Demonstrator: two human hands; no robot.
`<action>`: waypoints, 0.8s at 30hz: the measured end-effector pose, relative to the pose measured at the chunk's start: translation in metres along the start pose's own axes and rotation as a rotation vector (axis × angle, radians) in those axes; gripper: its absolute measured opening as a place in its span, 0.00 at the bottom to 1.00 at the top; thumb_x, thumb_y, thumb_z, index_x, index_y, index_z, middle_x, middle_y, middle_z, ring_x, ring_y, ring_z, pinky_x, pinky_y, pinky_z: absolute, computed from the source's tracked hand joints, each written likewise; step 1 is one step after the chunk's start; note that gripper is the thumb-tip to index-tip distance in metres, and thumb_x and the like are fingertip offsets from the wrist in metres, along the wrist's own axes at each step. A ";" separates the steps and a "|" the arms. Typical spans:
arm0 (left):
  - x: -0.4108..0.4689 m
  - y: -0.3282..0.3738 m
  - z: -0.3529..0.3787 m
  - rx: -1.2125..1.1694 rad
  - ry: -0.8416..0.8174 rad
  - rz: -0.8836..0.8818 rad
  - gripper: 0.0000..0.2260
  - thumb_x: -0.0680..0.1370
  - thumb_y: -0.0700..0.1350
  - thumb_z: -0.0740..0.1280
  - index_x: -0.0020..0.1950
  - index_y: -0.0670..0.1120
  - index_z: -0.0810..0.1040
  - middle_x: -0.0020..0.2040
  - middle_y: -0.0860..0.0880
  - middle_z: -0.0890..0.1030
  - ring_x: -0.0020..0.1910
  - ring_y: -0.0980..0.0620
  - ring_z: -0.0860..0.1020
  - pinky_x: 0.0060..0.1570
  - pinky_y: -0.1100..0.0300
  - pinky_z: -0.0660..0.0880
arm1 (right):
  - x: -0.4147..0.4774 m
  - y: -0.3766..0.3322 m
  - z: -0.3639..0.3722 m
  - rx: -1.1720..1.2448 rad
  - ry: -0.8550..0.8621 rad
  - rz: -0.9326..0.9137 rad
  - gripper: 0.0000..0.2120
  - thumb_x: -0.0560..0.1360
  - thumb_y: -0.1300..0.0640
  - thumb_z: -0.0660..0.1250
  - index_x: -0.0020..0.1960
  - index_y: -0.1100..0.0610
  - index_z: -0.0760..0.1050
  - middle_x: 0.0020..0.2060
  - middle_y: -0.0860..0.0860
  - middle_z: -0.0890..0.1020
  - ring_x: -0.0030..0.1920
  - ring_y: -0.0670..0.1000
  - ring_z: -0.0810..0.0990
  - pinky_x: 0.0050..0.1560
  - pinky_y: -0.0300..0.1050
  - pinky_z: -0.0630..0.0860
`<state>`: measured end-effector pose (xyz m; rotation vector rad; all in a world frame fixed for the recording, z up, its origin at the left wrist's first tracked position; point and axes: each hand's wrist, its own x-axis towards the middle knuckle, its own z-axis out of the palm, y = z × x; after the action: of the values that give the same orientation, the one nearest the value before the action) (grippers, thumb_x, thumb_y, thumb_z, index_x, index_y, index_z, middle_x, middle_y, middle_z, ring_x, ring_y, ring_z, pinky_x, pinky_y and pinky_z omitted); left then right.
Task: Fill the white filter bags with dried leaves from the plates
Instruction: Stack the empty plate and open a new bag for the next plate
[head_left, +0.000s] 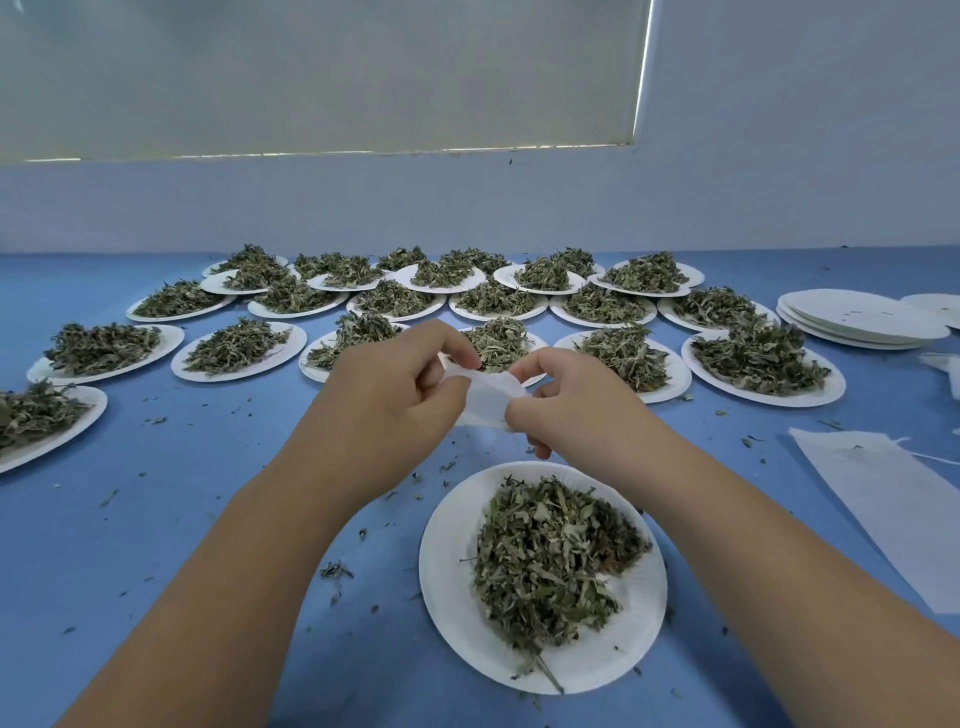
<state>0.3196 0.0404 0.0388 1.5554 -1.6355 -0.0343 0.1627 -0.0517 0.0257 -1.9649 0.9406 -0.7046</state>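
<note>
A small white filter bag (485, 397) hangs in the air above the blue table, pinched on both sides. My left hand (389, 400) holds its left edge between thumb and fingers, and my right hand (566, 402) pinches its right edge. Just below and nearer to me lies a white paper plate (447, 551) heaped with dried green leaves (550, 556). No leaves can be seen inside the bag.
Several more plates of dried leaves (234, 348) fill the far half of the blue table (182, 493). A stack of bare plates (857, 317) sits far right. A flat pile of white filter bags (893, 499) lies to the right. Leaf crumbs are scattered about.
</note>
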 end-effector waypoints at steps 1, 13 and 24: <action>0.000 0.001 -0.001 -0.003 0.023 0.017 0.10 0.76 0.39 0.67 0.45 0.56 0.77 0.33 0.47 0.72 0.26 0.57 0.66 0.26 0.68 0.64 | 0.000 0.000 0.000 0.005 -0.004 -0.002 0.08 0.68 0.56 0.67 0.47 0.47 0.76 0.26 0.44 0.79 0.27 0.44 0.77 0.29 0.38 0.75; -0.002 0.003 -0.006 0.057 0.038 0.013 0.09 0.75 0.38 0.69 0.42 0.53 0.80 0.30 0.50 0.73 0.28 0.58 0.70 0.30 0.71 0.66 | -0.018 -0.002 -0.017 -0.225 0.030 -0.073 0.09 0.70 0.42 0.70 0.48 0.44 0.76 0.33 0.46 0.81 0.29 0.41 0.76 0.38 0.42 0.77; -0.003 0.004 -0.001 0.209 -0.060 -0.039 0.06 0.75 0.40 0.67 0.41 0.51 0.78 0.29 0.55 0.71 0.32 0.64 0.71 0.31 0.73 0.65 | -0.057 -0.022 0.004 -0.806 -0.208 -0.183 0.26 0.68 0.29 0.61 0.58 0.43 0.73 0.50 0.43 0.70 0.48 0.47 0.75 0.45 0.45 0.74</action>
<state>0.3162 0.0441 0.0399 1.7589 -1.6991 0.0718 0.1412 0.0053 0.0350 -2.7898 1.0118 -0.1987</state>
